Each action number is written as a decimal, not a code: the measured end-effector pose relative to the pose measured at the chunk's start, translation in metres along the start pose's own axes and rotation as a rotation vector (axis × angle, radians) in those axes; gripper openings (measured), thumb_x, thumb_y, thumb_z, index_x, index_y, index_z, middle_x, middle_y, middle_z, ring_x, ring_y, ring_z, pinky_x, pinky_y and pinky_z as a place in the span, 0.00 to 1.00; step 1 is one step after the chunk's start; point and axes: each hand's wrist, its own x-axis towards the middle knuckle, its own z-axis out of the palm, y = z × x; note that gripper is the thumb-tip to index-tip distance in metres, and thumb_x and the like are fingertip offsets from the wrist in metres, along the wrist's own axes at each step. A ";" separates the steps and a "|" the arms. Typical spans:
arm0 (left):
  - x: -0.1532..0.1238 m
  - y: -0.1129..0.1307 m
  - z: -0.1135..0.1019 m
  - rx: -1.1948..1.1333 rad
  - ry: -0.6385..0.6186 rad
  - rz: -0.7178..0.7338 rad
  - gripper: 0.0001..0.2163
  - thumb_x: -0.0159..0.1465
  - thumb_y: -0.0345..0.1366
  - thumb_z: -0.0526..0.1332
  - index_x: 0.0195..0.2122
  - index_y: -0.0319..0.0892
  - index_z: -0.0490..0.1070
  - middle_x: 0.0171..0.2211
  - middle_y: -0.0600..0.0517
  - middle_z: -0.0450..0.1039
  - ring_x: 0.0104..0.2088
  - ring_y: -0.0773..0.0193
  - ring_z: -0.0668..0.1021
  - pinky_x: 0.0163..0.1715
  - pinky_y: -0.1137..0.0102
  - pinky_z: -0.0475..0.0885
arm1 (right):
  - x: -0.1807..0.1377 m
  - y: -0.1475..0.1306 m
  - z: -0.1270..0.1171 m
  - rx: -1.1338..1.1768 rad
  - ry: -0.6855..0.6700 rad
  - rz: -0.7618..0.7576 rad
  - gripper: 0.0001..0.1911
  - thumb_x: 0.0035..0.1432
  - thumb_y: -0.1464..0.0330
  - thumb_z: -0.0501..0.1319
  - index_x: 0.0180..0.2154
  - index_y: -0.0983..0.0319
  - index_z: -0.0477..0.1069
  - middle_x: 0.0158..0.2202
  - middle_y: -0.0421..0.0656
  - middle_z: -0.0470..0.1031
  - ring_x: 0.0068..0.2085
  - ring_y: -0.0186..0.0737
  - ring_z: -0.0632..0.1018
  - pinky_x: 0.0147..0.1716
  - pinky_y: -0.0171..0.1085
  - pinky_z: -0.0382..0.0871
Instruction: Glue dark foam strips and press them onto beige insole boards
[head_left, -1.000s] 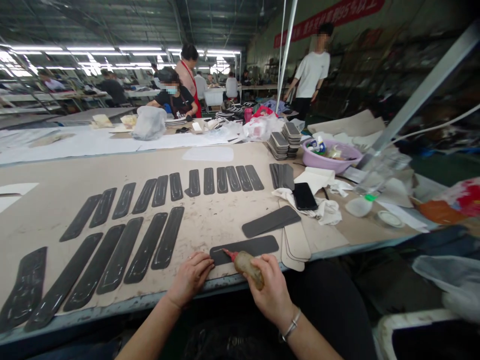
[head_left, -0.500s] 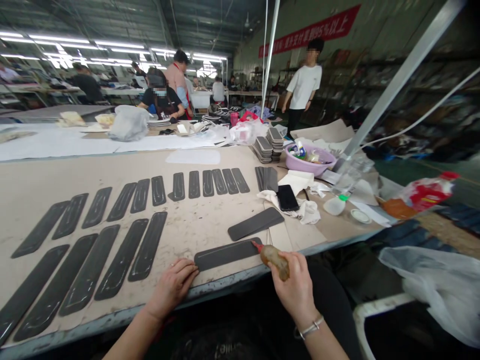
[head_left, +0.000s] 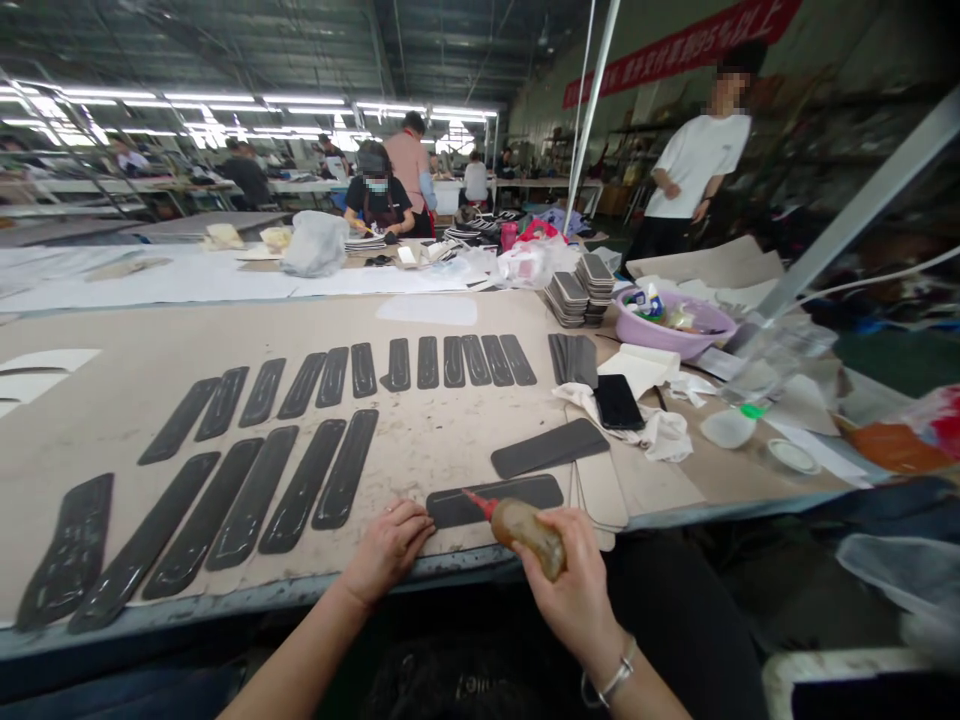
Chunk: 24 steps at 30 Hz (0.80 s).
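My right hand (head_left: 574, 580) is closed round a brownish glue bottle (head_left: 529, 528) whose red nozzle touches a dark strip (head_left: 517, 495) lying near the table's front edge. My left hand (head_left: 388, 545) lies on the table with its fingertips pressing the strip's left end, fingers curled. A second dark strip (head_left: 551, 447) lies just behind it, over a few beige cut pieces (head_left: 600, 485). Two rows of several glossy dark strips (head_left: 300, 440) cover the brown table (head_left: 187, 340) to the left.
A black phone (head_left: 619, 400) rests on a white cloth. Behind it stand stacked dark pieces (head_left: 581, 288) and a purple basin (head_left: 671, 325). A slanted metal post (head_left: 847, 225) rises at right. Other people work at far tables; a person in a white shirt (head_left: 694, 165) stands at right.
The bottle's nozzle went from the strip's left part to its right end, then back toward the middle. My left hand has stayed on the strip's left end. The view swung about.
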 end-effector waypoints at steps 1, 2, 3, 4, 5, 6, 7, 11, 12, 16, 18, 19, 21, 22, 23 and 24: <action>0.000 0.000 0.000 -0.004 0.002 -0.003 0.08 0.64 0.33 0.54 0.36 0.41 0.73 0.34 0.48 0.72 0.36 0.65 0.73 0.39 0.69 0.71 | 0.000 -0.004 0.008 0.019 -0.032 -0.013 0.15 0.53 0.70 0.60 0.44 0.59 0.62 0.39 0.47 0.65 0.43 0.46 0.70 0.42 0.47 0.70; 0.000 0.000 0.000 -0.006 0.004 -0.007 0.08 0.64 0.33 0.54 0.36 0.41 0.73 0.34 0.48 0.72 0.36 0.65 0.73 0.39 0.68 0.71 | 0.001 -0.007 0.014 0.034 -0.056 -0.022 0.15 0.53 0.70 0.60 0.44 0.59 0.62 0.39 0.47 0.65 0.43 0.46 0.70 0.42 0.47 0.70; 0.000 0.000 0.000 -0.007 0.006 -0.011 0.08 0.64 0.33 0.54 0.37 0.41 0.73 0.33 0.49 0.72 0.36 0.65 0.73 0.38 0.68 0.71 | 0.001 -0.009 0.020 0.045 -0.077 -0.024 0.15 0.53 0.70 0.59 0.44 0.59 0.62 0.39 0.47 0.65 0.43 0.46 0.70 0.42 0.47 0.70; 0.000 0.001 0.000 -0.009 0.007 -0.012 0.08 0.64 0.33 0.53 0.37 0.41 0.73 0.33 0.49 0.72 0.35 0.65 0.73 0.38 0.68 0.71 | 0.001 -0.010 0.025 0.053 -0.094 -0.023 0.15 0.53 0.71 0.59 0.44 0.59 0.62 0.39 0.47 0.65 0.43 0.46 0.70 0.42 0.47 0.70; 0.000 0.001 0.000 -0.011 0.006 -0.012 0.09 0.64 0.33 0.53 0.36 0.42 0.73 0.32 0.49 0.72 0.35 0.65 0.73 0.38 0.68 0.71 | 0.000 -0.010 0.029 0.059 -0.106 -0.021 0.15 0.53 0.71 0.59 0.43 0.59 0.62 0.39 0.47 0.66 0.43 0.46 0.70 0.41 0.46 0.70; 0.000 0.002 0.000 -0.014 0.005 -0.012 0.09 0.64 0.33 0.53 0.36 0.42 0.73 0.32 0.49 0.72 0.35 0.65 0.73 0.37 0.68 0.71 | 0.000 -0.011 0.032 0.065 -0.115 -0.020 0.15 0.53 0.71 0.59 0.43 0.59 0.63 0.38 0.47 0.66 0.43 0.46 0.70 0.41 0.46 0.71; 0.000 0.002 0.000 -0.017 0.003 -0.012 0.09 0.64 0.33 0.53 0.36 0.42 0.73 0.32 0.49 0.71 0.35 0.65 0.73 0.37 0.68 0.71 | 0.000 -0.011 0.034 0.069 -0.122 -0.018 0.15 0.52 0.71 0.59 0.43 0.59 0.63 0.38 0.47 0.66 0.42 0.45 0.71 0.40 0.45 0.71; 0.001 0.004 -0.002 -0.023 -0.001 -0.019 0.09 0.64 0.33 0.53 0.35 0.41 0.72 0.32 0.49 0.71 0.35 0.64 0.73 0.37 0.68 0.71 | -0.005 -0.015 0.033 0.097 -0.155 0.001 0.15 0.52 0.71 0.59 0.43 0.59 0.63 0.38 0.46 0.66 0.41 0.45 0.71 0.39 0.44 0.71; 0.001 0.004 -0.002 -0.021 -0.005 -0.021 0.09 0.64 0.33 0.52 0.36 0.41 0.72 0.32 0.49 0.71 0.35 0.64 0.73 0.37 0.67 0.71 | -0.006 -0.016 0.031 0.104 -0.169 0.010 0.15 0.52 0.71 0.59 0.43 0.59 0.63 0.38 0.46 0.65 0.41 0.44 0.71 0.40 0.44 0.71; 0.001 0.003 -0.001 -0.005 -0.037 -0.025 0.08 0.64 0.32 0.53 0.35 0.41 0.72 0.32 0.49 0.71 0.35 0.64 0.72 0.38 0.67 0.70 | -0.013 -0.019 0.019 0.094 -0.206 0.048 0.13 0.53 0.72 0.59 0.42 0.59 0.63 0.38 0.46 0.65 0.40 0.43 0.71 0.40 0.43 0.71; 0.000 0.002 0.000 0.002 -0.039 -0.016 0.08 0.64 0.32 0.53 0.35 0.41 0.72 0.33 0.49 0.71 0.36 0.65 0.72 0.39 0.67 0.70 | -0.015 -0.015 0.010 0.069 -0.202 0.072 0.13 0.53 0.72 0.59 0.42 0.59 0.63 0.38 0.46 0.65 0.40 0.43 0.71 0.40 0.43 0.71; 0.000 0.001 0.000 0.007 -0.036 -0.009 0.08 0.64 0.32 0.53 0.35 0.41 0.72 0.33 0.49 0.72 0.36 0.65 0.73 0.40 0.67 0.70 | -0.016 -0.011 0.005 0.054 -0.192 0.085 0.13 0.53 0.73 0.58 0.42 0.59 0.63 0.39 0.46 0.65 0.40 0.43 0.71 0.40 0.43 0.71; 0.000 0.000 0.001 0.018 -0.032 0.004 0.08 0.64 0.33 0.53 0.36 0.42 0.72 0.34 0.49 0.72 0.36 0.65 0.73 0.41 0.67 0.69 | -0.015 -0.001 -0.008 0.006 -0.154 0.108 0.13 0.53 0.72 0.59 0.42 0.59 0.63 0.39 0.46 0.65 0.40 0.43 0.71 0.41 0.44 0.71; 0.000 -0.001 0.001 0.023 -0.031 0.009 0.08 0.64 0.33 0.54 0.35 0.42 0.72 0.34 0.50 0.72 0.35 0.65 0.73 0.41 0.67 0.69 | -0.015 0.004 -0.015 -0.028 -0.128 0.120 0.13 0.53 0.71 0.59 0.42 0.59 0.63 0.39 0.46 0.65 0.40 0.43 0.71 0.41 0.44 0.70; 0.000 -0.001 0.001 0.027 -0.028 0.014 0.07 0.64 0.33 0.54 0.35 0.42 0.72 0.34 0.50 0.72 0.35 0.65 0.73 0.41 0.67 0.69 | -0.015 0.011 -0.022 -0.065 -0.098 0.133 0.13 0.53 0.70 0.59 0.42 0.59 0.63 0.39 0.46 0.65 0.40 0.44 0.71 0.41 0.45 0.70; 0.000 -0.001 0.001 0.028 -0.026 0.022 0.07 0.63 0.32 0.54 0.35 0.42 0.72 0.34 0.50 0.72 0.35 0.65 0.73 0.41 0.67 0.69 | -0.014 0.017 -0.029 -0.105 -0.067 0.148 0.12 0.53 0.69 0.60 0.41 0.59 0.64 0.39 0.46 0.66 0.40 0.44 0.71 0.41 0.45 0.70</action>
